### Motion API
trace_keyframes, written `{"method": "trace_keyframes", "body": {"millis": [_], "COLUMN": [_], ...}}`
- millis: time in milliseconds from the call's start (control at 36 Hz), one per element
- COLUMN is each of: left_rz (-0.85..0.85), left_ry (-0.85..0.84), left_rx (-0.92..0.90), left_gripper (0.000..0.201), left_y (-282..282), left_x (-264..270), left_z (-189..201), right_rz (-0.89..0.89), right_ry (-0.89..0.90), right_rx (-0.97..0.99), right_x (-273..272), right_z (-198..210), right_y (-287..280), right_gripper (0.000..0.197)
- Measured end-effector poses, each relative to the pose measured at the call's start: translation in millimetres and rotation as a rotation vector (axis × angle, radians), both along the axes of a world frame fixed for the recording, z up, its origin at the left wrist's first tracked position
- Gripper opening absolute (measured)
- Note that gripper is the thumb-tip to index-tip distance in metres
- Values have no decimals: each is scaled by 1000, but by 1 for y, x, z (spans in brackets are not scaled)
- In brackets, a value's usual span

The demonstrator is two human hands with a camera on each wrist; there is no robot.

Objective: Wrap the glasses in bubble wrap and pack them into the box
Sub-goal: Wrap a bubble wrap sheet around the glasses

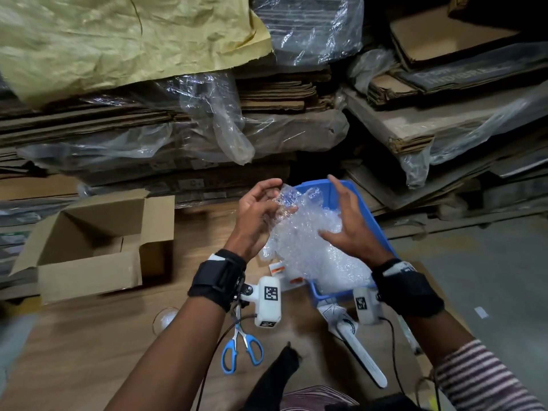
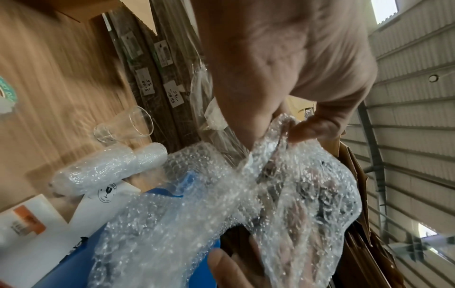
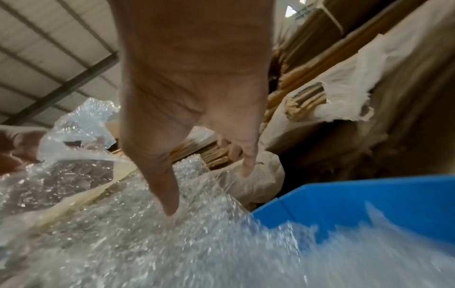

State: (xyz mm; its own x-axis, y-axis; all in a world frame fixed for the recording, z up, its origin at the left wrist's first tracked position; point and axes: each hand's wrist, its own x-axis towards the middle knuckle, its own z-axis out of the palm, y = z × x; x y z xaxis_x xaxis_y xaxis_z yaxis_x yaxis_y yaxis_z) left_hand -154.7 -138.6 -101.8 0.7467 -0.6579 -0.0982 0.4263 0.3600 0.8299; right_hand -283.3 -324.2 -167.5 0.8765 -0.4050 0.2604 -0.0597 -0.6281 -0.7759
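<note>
A loose sheet of bubble wrap (image 1: 305, 241) (image 2: 295, 185) (image 3: 147, 243) is lifted over a blue bin (image 1: 326, 188) (image 3: 369, 204). My left hand (image 1: 283, 197) (image 2: 283, 126) pinches its top edge between thumb and fingers. With fingers straight, my right hand (image 1: 338, 209) (image 3: 209, 191) presses its thumb on the sheet's right side. I cannot tell whether anything is inside the wrap. A bare clear glass (image 2: 123, 126) (image 1: 164, 318) lies on the wooden table, half hidden by my left arm in the head view. The open, empty-looking cardboard box (image 1: 98, 241) stands at the left.
A bubble-wrapped cylinder (image 2: 108, 167) (image 1: 361, 354) lies on white fragile-sticker sheets (image 2: 108, 193) near the bin. Blue-handled scissors (image 1: 241, 348) lie close to me. Stacks of flat cardboard under plastic film (image 1: 207, 120) rise just behind the table.
</note>
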Motion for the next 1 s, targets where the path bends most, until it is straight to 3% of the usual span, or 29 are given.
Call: {"method": "trace_keyframes", "body": {"millis": [83,194,333,500,667,833,917,1000], "left_rz": [-20,-15,68,211,309,315,262,205], "left_ry": [-16,-26,-1,88,69,-39,-194,-355], "left_rx": [24,24,-2,-10,44,80,137,204], "left_gripper": [51,51,49,47,44,39,36,31], "left_y": [0,5,10,17,23,33,38,40], "left_x": [-6,-4,6,20,27,29,26,20], "left_z": [1,4,7,5,-2,-3,-6,-6], "right_rz": [75,111,42,-141,-341,-300,-262,-204], "right_ry": [104,148,162,380,693,859,780,482], "right_rx": [-183,-319,-354,-330,-477,-513,-443,-264], "right_x": [12,17,9,-11,-30,-37,-33,-19], "right_z": [10,-9,-35,-51,-42,-34,-25,-8], "right_y": [6,-2,-14,-33,-38,-36,-34,-23], "right_gripper": [93,33,13,11,24,34,50,53]}}
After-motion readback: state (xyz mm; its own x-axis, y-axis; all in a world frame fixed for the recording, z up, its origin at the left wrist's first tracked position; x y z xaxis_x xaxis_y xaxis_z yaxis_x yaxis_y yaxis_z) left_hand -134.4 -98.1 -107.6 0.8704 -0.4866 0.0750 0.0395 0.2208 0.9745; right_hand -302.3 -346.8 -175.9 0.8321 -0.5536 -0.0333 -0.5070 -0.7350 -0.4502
